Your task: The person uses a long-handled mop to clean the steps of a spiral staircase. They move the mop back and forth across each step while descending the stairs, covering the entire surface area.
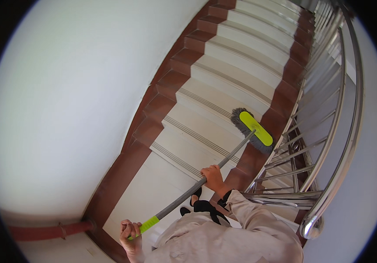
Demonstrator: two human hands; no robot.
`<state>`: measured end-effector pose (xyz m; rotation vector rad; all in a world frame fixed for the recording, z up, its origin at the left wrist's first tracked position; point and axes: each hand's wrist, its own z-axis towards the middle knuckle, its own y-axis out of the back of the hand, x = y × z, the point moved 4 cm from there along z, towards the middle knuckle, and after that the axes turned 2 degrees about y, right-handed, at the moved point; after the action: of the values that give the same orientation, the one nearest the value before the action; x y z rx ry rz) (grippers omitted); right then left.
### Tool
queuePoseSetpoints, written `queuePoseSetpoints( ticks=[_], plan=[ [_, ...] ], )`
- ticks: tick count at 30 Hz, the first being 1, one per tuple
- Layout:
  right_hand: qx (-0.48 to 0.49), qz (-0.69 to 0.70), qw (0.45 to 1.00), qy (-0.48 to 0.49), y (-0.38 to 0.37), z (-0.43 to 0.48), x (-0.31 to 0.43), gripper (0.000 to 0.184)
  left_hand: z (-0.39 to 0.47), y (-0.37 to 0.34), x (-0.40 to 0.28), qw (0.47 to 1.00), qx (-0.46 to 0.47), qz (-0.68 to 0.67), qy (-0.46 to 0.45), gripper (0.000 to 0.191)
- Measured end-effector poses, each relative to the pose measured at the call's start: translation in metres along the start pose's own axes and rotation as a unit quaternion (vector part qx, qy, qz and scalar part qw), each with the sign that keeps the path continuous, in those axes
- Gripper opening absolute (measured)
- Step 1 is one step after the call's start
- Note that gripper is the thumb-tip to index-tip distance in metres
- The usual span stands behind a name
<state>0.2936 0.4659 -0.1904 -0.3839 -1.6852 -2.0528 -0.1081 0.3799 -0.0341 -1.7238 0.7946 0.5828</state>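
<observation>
A long mop with a grey pole (181,199) slants across the view from lower left to upper right. My left hand (131,234) is closed around its lime-green end grip (149,224). Further along, my right hand (213,179) wraps the middle of the pole. The mop head (256,128) has a lime-green oval plate and a grey shaggy fringe. It lies at the right side of the stairs (208,113), over the pale tread and brown border, with its lower end close to the balusters.
A stainless steel handrail (356,125) with balusters (302,161) curves along the right, ending in a rounded cap (312,227). To the left rises a white wall (66,108) with brown skirting (122,174). A red pipe (50,231) runs low at lower left. My feet (190,202) stand on the pale landing (135,190).
</observation>
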Motion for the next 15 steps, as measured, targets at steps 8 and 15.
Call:
queuePoseSetpoints(
  ticks=[8, 15],
  plan=[
    [0.02, 0.053, 0.994, 0.098, -0.058, 0.025, 0.089, 0.021, -0.063, 0.036, -0.058, 0.986, -0.11, -0.041, -0.119, 0.019],
    [0.072, 0.16, 0.972, 0.156, -0.137, 0.073, 0.182, 0.019, -0.089, 0.03, -0.106, 0.936, -0.128, 0.206, -0.255, 0.017]
  ],
)
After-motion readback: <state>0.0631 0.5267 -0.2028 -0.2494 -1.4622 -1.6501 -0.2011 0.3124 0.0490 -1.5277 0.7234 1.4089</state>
